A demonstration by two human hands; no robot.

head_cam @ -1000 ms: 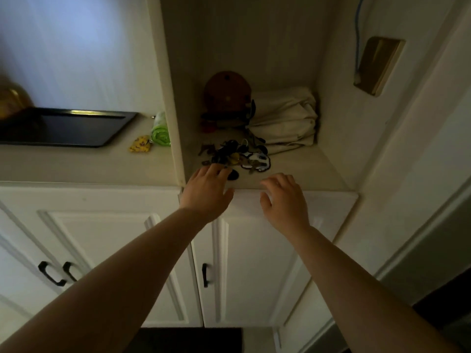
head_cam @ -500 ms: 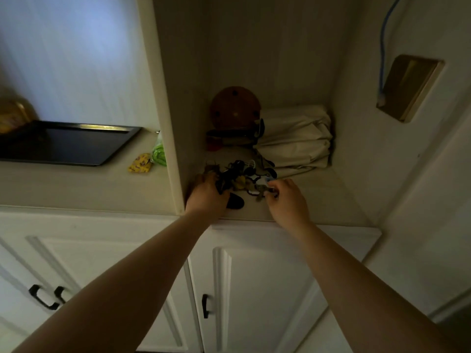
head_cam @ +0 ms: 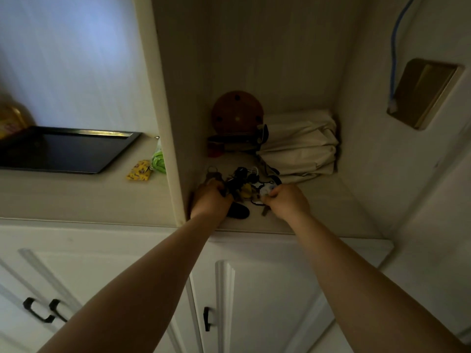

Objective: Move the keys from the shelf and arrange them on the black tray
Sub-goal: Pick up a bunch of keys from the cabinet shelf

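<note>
Where the shelf (head_cam: 318,200) met the cabinet wall, we found the keys (head_cam: 242,183) heaped near its front edge. The left hand (head_cam: 210,201) had curled round the heap's left side; the right hand (head_cam: 288,202) pinched what seemed a pale tag. The black tray (head_cam: 63,151) sat empty on the counter (head_cam: 76,194), well apart.

Shelf (head_cam: 318,200) open frontward, folded cloth (head_cam: 300,146) and round wooden piece (head_cam: 237,113) blocking back, divider panel (head_cam: 173,123) walling left
</note>
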